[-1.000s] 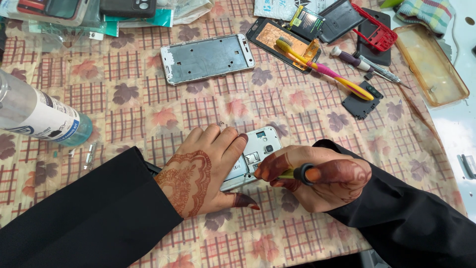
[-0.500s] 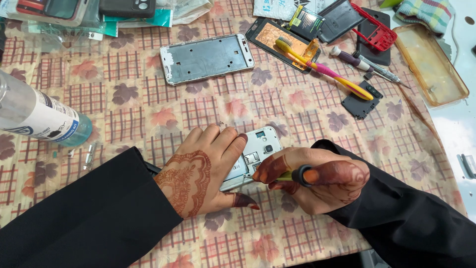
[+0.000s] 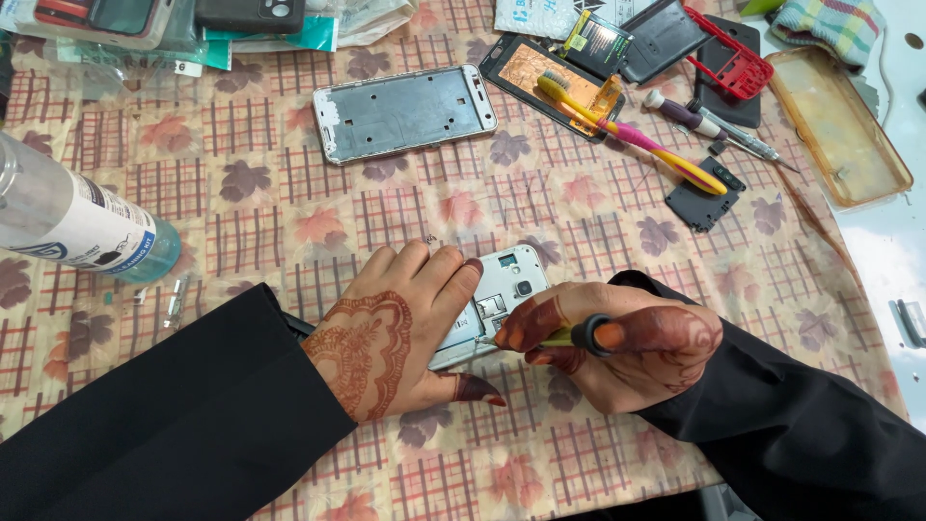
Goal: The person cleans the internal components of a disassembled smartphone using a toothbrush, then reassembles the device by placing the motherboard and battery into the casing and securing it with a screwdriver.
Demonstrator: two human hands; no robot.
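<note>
An opened phone body (image 3: 502, 291), silver with its inner parts showing, lies on the patterned tablecloth (image 3: 289, 212). My left hand (image 3: 395, 333) lies flat over its left half and presses it down. My right hand (image 3: 617, 340) grips a small screwdriver (image 3: 569, 336) with a yellow and black handle. The tip touches the phone's lower edge near my left fingertips. Both arms wear black sleeves.
A silver phone frame (image 3: 403, 112) lies farther back. A screen panel (image 3: 555, 75), a pink-yellow toothbrush (image 3: 637, 135), another screwdriver (image 3: 709, 127), a red plastic part (image 3: 733, 56), a clear phone case (image 3: 837, 125) sit at back right. A spray bottle (image 3: 72, 222) lies at left.
Both hands stay on the phone; the right hand with the screwdriver shifts only slightly.
</note>
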